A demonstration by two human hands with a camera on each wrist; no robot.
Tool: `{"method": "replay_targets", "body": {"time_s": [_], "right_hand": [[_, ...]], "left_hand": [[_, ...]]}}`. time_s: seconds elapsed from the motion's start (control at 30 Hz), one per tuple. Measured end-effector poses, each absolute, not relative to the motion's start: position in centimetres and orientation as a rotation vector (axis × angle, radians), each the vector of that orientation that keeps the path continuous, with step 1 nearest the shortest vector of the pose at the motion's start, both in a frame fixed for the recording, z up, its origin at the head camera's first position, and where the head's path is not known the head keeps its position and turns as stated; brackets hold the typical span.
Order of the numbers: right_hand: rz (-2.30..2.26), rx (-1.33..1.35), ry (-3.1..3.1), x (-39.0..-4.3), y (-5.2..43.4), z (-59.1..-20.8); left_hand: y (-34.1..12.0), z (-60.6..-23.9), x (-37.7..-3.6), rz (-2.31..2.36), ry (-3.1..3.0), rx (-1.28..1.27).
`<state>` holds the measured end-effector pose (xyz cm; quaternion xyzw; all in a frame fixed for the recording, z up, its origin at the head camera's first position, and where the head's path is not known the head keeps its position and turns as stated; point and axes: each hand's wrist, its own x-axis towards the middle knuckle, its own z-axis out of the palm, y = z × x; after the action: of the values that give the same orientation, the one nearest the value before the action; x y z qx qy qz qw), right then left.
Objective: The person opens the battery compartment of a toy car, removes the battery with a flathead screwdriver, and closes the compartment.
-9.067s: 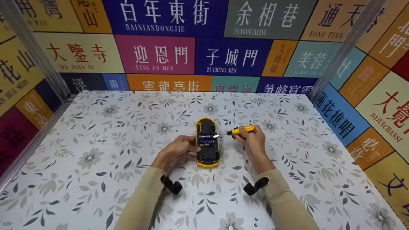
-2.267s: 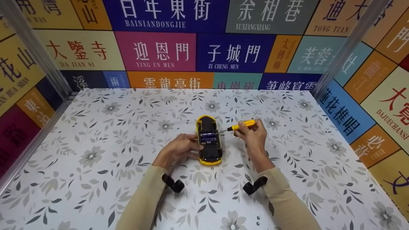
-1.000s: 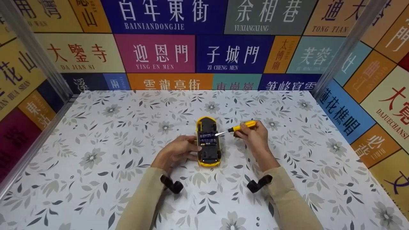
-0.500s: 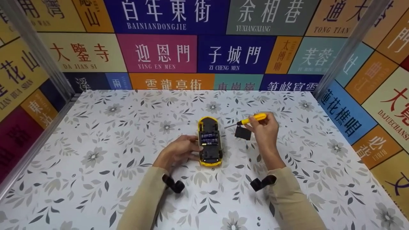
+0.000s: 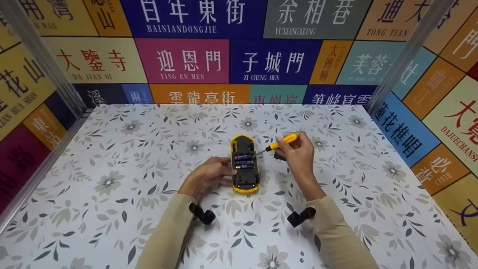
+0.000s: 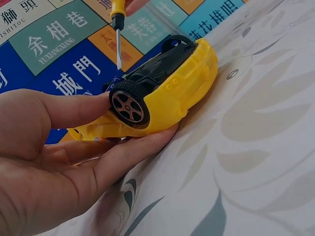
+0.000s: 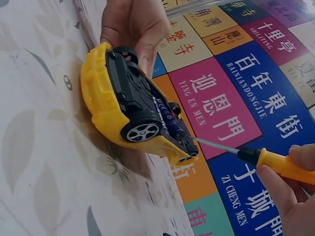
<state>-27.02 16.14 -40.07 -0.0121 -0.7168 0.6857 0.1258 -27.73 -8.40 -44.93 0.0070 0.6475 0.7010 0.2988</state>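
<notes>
A yellow toy car (image 5: 245, 179) lies upside down, its black underside facing up. Several purple batteries (image 5: 244, 160) sit in its uncovered battery compartment. My left hand (image 5: 211, 172) grips the car's left side, thumb by a wheel (image 6: 129, 107) and fingers beneath the body. In my right hand (image 5: 300, 153) is a screwdriver (image 5: 285, 142) with a yellow handle, pinched between thumb and fingers. Its metal shaft (image 7: 216, 144) points at the car, the tip right at the compartment's right edge. Partly hidden under the right hand is a flat black cover (image 5: 279, 155).
The table (image 5: 149, 231) wears a white cloth with grey flowers and leaves. Panels with large lettering (image 5: 181, 61) stand behind it and at both sides. Black wrist mounts (image 5: 201, 214) are strapped over both sleeves.
The right hand with the screwdriver swung right, baring the black cover half a second ago, then came back left to the car's edge. The left hand keeps its grip on the car.
</notes>
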Motion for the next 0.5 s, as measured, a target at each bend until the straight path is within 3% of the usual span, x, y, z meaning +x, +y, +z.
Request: {"method": "replay_targets", "body": {"time_s": [0.5], "right_hand": [[1.801,0.063,-2.114,-26.35,15.28,-40.44]], "left_hand": [[-8.48,-45.02,-27.80,1.876,1.709,-0.011]]}}
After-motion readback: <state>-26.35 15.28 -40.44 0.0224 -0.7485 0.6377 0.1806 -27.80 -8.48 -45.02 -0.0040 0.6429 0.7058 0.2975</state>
